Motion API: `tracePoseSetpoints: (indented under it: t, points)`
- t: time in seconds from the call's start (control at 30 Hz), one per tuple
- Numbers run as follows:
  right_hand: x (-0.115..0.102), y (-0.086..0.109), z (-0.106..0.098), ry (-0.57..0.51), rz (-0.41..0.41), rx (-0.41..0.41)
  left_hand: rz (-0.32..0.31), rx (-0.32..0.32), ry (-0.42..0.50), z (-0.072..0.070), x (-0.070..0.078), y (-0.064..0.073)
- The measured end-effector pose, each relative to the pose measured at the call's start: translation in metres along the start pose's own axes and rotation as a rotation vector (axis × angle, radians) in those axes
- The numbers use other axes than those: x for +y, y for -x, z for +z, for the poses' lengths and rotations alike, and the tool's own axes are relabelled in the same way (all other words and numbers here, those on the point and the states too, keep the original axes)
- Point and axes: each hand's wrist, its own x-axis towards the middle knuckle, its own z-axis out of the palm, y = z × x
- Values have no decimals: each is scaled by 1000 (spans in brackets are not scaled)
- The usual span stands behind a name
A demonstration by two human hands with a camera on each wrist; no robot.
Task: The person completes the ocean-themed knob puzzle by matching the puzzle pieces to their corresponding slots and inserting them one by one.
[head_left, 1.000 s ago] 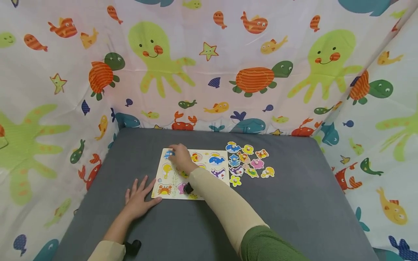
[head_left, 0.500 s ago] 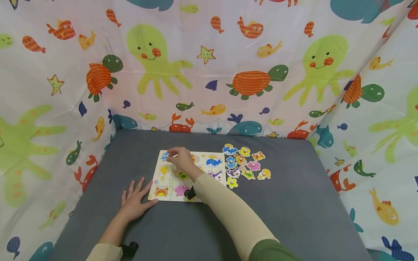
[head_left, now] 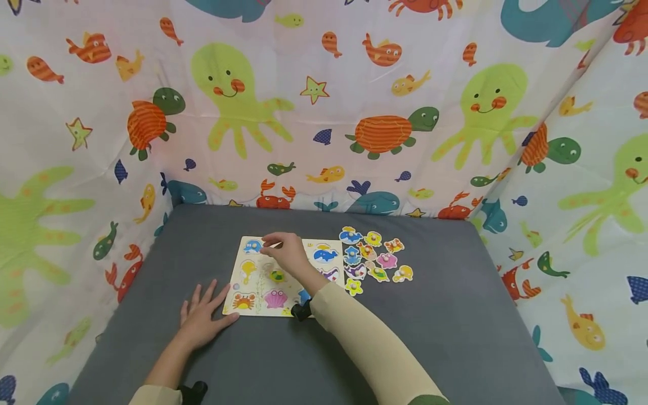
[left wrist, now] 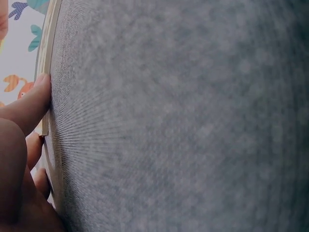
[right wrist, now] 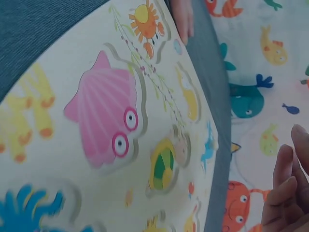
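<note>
In the head view, one puzzle board [head_left: 293, 286] lies on the grey worktop [head_left: 445, 337], nearer its back edge. The left hand [head_left: 201, 322], spread, touches the board's near left corner; the right hand [head_left: 289, 254] hangs over its far left part, fingers loosely bent. Ten loose pieces [head_left: 368, 252] lie just beside the board's right edge. In the left wrist view, one digit touches the board's rim. The right wrist view shows one shell [right wrist: 108, 111], one crab [right wrist: 146, 26] and one turtle [right wrist: 162, 165] on the board.

The grey cloth-covered tabletop [head_left: 430, 337] looks matt and finely ribbed on my feed, the cream rectangular puzzle board [head_left: 263, 281] smooth and wooden, the white sea-animal-print hanging [head_left: 304, 135] softly creased cloth.
</note>
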Motion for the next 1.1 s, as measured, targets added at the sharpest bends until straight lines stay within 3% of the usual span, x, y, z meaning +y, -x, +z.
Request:
tracePoseSetpoints:
  t: [0.3, 0.6, 1.1]
  points:
    - [5, 21, -29, -55, -25, 45, 7, -3, -9, 1, 0, -1]
    - [25, 31, -52, -76, -28, 94, 18, -9, -4, 3, -3, -1]
    - [59, 34, -88, -78, 61, 197, -13, -38, -6, 3, -3, -2]
